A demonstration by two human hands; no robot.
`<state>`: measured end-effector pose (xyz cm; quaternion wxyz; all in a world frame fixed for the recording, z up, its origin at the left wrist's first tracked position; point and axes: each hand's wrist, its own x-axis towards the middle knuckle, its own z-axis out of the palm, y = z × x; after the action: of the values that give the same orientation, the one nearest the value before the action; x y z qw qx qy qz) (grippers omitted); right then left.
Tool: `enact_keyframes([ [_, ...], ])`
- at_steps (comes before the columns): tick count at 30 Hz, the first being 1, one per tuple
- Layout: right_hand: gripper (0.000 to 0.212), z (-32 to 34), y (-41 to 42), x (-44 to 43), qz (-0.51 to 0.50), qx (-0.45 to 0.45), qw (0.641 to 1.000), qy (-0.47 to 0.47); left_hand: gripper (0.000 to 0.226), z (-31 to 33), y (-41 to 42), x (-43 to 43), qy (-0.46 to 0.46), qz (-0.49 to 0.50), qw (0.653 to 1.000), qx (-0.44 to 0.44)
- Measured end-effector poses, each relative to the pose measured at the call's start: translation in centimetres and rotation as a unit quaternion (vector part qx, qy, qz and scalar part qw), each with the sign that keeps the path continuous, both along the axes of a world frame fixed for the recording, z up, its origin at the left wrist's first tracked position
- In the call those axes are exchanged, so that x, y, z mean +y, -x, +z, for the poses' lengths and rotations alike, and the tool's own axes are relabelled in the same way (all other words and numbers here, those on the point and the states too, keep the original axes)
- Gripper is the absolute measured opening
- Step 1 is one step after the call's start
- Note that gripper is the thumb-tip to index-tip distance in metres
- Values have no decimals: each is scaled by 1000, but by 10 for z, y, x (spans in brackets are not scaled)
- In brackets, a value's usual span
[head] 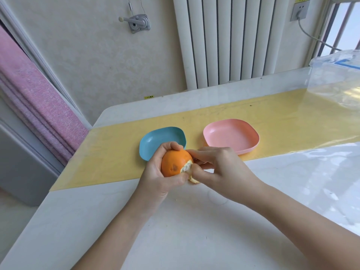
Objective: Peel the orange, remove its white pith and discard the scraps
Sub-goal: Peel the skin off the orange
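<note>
My left hand (155,176) grips an orange (174,162) above the table, fingers curled over its top and thumb under it. The orange has a brown spot and a torn patch of white pith on its right side. My right hand (218,166) pinches a flap of peel (192,179) that hangs from that patch, still joined to the fruit. Just behind the hands an empty blue dish (155,138) lies on the table, with an empty pink dish (231,133) to its right.
The dishes lie on a yellow strip (109,154) across a white table (185,230). A clear plastic box (335,78) stands at the far right. A radiator and wall rise behind the table; a pink curtain hangs at the left.
</note>
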<state>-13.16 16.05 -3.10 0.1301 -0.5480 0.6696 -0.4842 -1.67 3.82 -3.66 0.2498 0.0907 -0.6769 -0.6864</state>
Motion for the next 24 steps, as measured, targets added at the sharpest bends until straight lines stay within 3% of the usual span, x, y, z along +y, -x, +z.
enact_keyframes([
  [4,32,4,7,0,48,-61,997,5,54,5,-1,-6,-80,-10,997,20],
  [8,41,1,8,-1,38,91,990,103,57,8,-5,-15,-168,-59,984,26],
  [11,26,0,6,-1,46,186,963,190,55,9,-8,-16,-195,-93,976,0],
  [13,23,0,5,-1,52,202,954,214,53,11,-9,-14,-185,-95,978,-29],
  [18,31,3,2,2,80,138,968,192,49,13,-9,-4,-79,-70,991,-86],
  [24,43,6,4,1,101,145,974,145,48,8,-8,-1,-63,-58,992,-97],
])
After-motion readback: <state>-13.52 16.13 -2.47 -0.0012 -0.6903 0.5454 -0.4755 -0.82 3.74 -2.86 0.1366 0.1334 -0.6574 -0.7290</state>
